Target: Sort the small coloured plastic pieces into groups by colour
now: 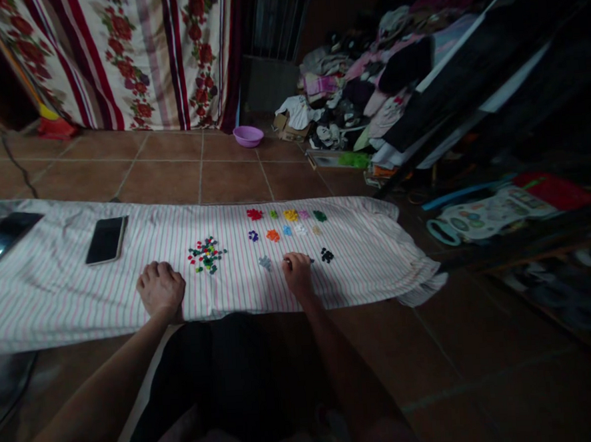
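Note:
My left hand rests palm down on the striped cloth, its fingers laid out. To its right lies a loose pile of small mixed pieces, mostly green and red; their exact kind is too small to tell. My right hand is closed over the cloth, fingertips together; what they hold, if anything, is hidden. It is between a small grey pile and a black pile. Behind it are several single-colour piles, among them red, yellow, orange and dark green.
A phone and another dark flat device lie on the cloth at left. Beyond, on the tiled floor, stand a purple basin and a heap of clothes. A flowered curtain hangs behind.

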